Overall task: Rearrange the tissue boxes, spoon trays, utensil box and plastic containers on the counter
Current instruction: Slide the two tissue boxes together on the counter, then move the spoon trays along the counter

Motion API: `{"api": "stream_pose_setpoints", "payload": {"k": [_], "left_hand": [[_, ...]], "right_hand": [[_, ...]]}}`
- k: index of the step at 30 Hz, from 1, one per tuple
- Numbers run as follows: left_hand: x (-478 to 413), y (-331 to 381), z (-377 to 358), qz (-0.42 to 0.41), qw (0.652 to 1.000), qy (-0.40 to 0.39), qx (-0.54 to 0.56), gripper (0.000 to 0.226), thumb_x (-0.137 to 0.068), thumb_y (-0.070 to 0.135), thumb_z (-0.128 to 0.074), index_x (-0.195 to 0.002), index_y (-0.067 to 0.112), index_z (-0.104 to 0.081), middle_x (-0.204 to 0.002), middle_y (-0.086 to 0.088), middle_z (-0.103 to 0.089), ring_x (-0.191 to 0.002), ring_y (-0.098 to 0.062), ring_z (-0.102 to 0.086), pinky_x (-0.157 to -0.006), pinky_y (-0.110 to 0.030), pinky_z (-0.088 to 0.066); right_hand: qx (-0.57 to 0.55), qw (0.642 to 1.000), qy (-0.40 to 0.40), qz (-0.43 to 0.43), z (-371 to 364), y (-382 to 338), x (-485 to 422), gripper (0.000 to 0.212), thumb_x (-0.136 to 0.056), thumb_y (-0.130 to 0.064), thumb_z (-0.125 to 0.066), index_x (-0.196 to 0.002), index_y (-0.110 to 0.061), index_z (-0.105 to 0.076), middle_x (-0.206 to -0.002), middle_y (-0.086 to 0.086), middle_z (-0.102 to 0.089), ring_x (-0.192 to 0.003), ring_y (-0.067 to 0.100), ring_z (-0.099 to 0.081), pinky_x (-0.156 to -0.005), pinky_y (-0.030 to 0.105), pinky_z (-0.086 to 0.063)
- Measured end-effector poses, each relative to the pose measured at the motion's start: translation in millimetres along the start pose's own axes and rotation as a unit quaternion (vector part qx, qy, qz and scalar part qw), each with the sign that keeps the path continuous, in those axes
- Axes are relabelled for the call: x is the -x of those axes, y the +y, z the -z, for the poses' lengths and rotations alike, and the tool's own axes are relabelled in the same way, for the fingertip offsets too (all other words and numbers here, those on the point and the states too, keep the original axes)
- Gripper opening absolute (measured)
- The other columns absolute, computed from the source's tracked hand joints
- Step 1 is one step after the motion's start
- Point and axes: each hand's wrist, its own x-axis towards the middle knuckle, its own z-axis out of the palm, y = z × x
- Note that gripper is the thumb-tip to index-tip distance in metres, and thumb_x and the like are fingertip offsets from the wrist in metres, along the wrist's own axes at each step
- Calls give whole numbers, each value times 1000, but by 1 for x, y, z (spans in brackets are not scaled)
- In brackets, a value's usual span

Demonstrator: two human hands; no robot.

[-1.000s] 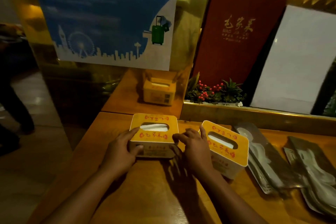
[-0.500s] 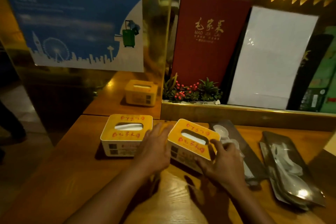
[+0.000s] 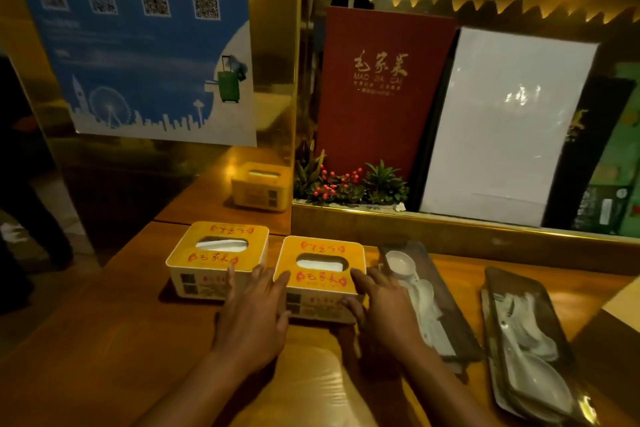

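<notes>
Two yellow-topped tissue boxes stand side by side on the wooden counter (image 3: 104,340). The left tissue box (image 3: 218,258) stands free. The right tissue box (image 3: 320,270) sits squarely between my hands. My left hand (image 3: 254,315) grips its left front corner, thumb on the lid. My right hand (image 3: 379,305) holds its right side, fingers on the lid edge. To the right lie two dark spoon trays with white spoons, the nearer spoon tray (image 3: 446,315) and the farther spoon tray (image 3: 550,322).
A mirrored gold wall behind reflects a tissue box (image 3: 259,187). A ledge holds a small plant with red berries (image 3: 346,184), a red menu (image 3: 381,87) and a white board (image 3: 502,121). A blue poster (image 3: 138,45) hangs at left. A person's legs (image 3: 31,218) stand far left.
Both hands went from the left box to the right box. That box was tilted and angled; now it stands flat and square next to the left one.
</notes>
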Motion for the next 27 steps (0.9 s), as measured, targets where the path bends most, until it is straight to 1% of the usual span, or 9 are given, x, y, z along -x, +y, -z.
{"api": "stream_pose_setpoints", "payload": {"k": [4,7,11,14,16,18,21,24,27], "left_hand": [[2,8,1,36,999,-22,23,80,-87,42,-60,-156,31,-20,-165,-3,-19,-153,-21,-3,-119,-58,10],[0,32,9,45,997,-9,59,86,-87,32,-60,-157,32,-11,-167,-2,-2,-153,-26,6,-122,-54,1],[0,88,11,-2,967,41,253,71,-86,28,-64,-150,37,-33,-156,14,-28,-141,-12,-33,-112,-32,-36],[2,126,-11,-26,927,-40,371,61,-84,40,-63,-141,42,-41,-134,21,-43,-120,0,-49,-98,-29,-51],[5,144,-27,-18,896,-116,429,67,-81,50,-66,-142,45,-38,-138,21,-42,-126,-1,-48,-98,-34,-52],[9,156,-37,-32,872,-158,463,81,-75,59,-71,-146,44,-35,-147,22,-37,-135,-3,-42,-106,-30,-46],[9,159,-40,-52,860,-176,476,84,-72,46,-75,-146,36,-38,-147,25,-32,-133,0,-40,-101,-11,-41],[15,146,-47,-42,864,-173,470,87,-66,45,-76,-145,34,-43,-154,24,-29,-137,-4,-42,-103,-28,-48],[20,135,-51,-54,876,-168,448,93,-73,35,-80,-153,32,-33,-161,22,-20,-142,-5,-35,-106,-29,-46]], "right_hand": [[-37,999,-16,7,5,3,10,73,-93,-59,-53,-155,-35,-23,-159,-3,-33,-143,23,-29,-113,42,-31],[-41,999,19,-15,18,25,23,81,-87,-65,-56,-154,-34,-25,-158,-3,-34,-142,21,-30,-112,42,-36],[13,989,93,-118,46,69,38,68,-82,-60,-52,-141,-28,-47,-138,8,-52,-125,28,-46,-99,43,-44],[101,983,24,-153,57,90,51,75,-79,-69,-41,-141,-29,-46,-122,9,-62,-115,34,-54,-96,44,-41],[143,979,-27,-140,57,97,62,82,-78,-78,-32,-148,-35,-36,-115,7,-64,-113,32,-55,-102,47,-36],[133,981,-51,-130,57,93,73,89,-77,-85,-28,-152,-38,-28,-120,5,-62,-117,29,-53,-110,49,-29],[92,988,-59,-111,51,83,83,94,-76,-89,-32,-153,-33,-29,-132,5,-55,-122,27,-47,-108,43,-34],[31,991,-82,-99,43,75,91,92,-82,-75,-49,-156,-27,-23,-151,8,-38,-132,29,-43,-107,37,-39],[-4,991,-97,-93,40,70,97,83,-91,-53,-57,-158,-29,-13,-163,4,-18,-143,27,-31,-112,34,-34]]}}
